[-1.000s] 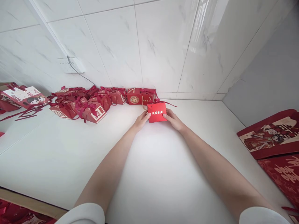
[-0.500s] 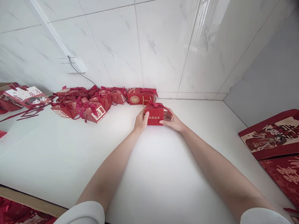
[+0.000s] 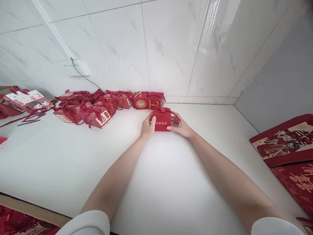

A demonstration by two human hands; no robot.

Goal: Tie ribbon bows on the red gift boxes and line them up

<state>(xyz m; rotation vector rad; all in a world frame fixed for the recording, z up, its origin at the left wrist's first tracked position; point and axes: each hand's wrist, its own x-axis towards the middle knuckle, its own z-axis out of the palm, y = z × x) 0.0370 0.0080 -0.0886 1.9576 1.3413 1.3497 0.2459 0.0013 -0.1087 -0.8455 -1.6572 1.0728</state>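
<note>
A small red gift box (image 3: 161,122) with gold lettering and a dark red ribbon stands on the white tabletop (image 3: 156,176) near the back wall. My left hand (image 3: 147,126) is wrapped round its left side, thumb on the front face. My right hand (image 3: 180,126) grips its right side, thumb at the lower right corner. Right behind it stands another red box (image 3: 147,100) with a round gold emblem.
Several more red ribboned boxes (image 3: 85,109) lie in a row and pile along the wall at the left. Flat red printed bags (image 3: 283,143) lie at the right edge. A white wall socket with a cable (image 3: 74,68) sits on the tiled wall.
The box tilted up a second ago now rests lower on the table, slightly leftward. Both hands stayed on its sides and have barely moved in the last half second.
</note>
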